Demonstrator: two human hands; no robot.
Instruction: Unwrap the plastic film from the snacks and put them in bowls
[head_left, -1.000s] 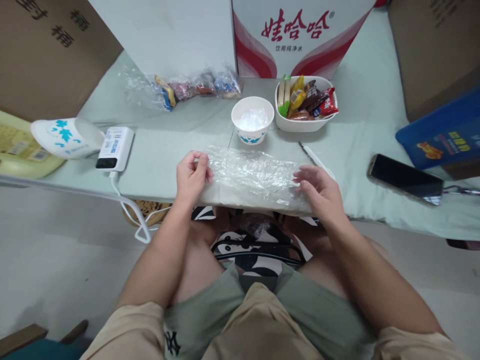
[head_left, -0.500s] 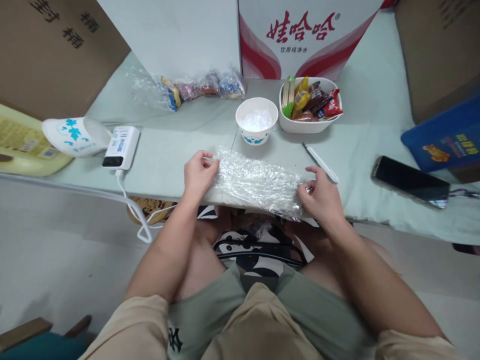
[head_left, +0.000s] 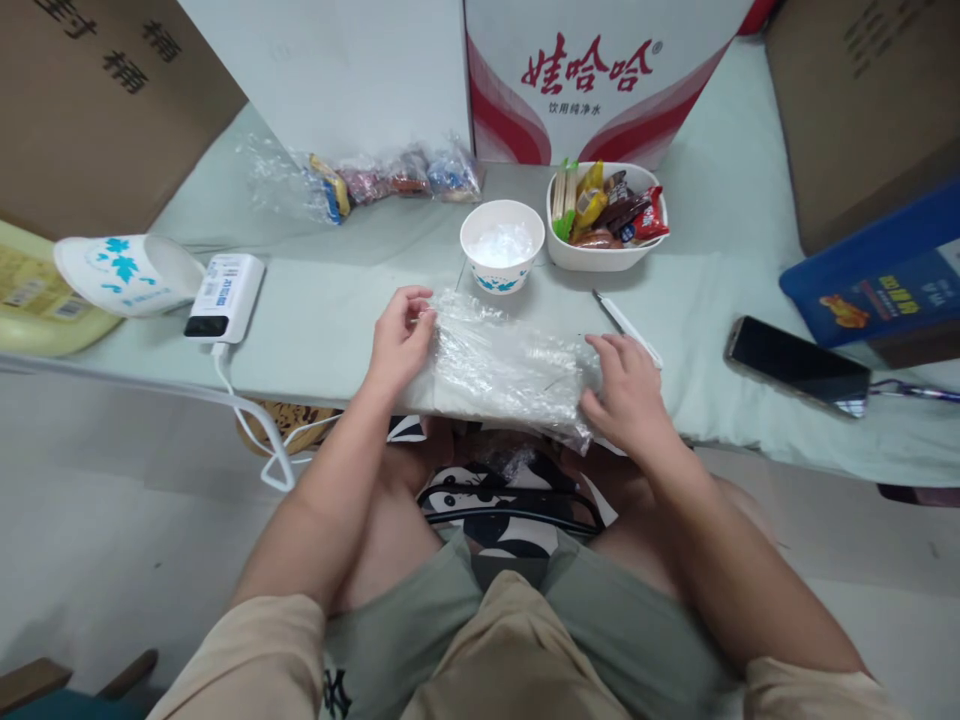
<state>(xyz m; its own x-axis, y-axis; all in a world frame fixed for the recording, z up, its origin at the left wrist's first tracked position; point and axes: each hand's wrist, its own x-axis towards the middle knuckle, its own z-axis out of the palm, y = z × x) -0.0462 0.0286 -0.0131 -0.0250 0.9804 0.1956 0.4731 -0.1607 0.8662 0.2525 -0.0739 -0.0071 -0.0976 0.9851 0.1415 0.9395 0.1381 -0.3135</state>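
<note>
A crinkled clear plastic bag [head_left: 510,365] lies at the table's front edge, its near right corner hanging over. My left hand [head_left: 403,340] pinches the bag's left end between thumb and fingers. At the right end, my right hand [head_left: 624,385] has its thumb and fingers apart, touching or just beside the plastic. A white utility knife [head_left: 634,335] lies just behind my right hand. Beyond the bag stands a paper cup [head_left: 500,275] with crumpled clear plastic inside. To its right, a white tub [head_left: 606,260] holds several wrapped snacks.
Small wrapped packets [head_left: 397,178] lie in front of the white carton [head_left: 570,120]. At left are a power bank [head_left: 225,297] with a white cable, a tipped paper cup [head_left: 135,272] and a yellow jug [head_left: 45,295]. A phone [head_left: 799,365] and blue package [head_left: 885,285] are at right.
My right hand has moved slightly inward and its fingers have spread from their pinch. The bag's right end has shifted left. My left hand keeps its hold.
</note>
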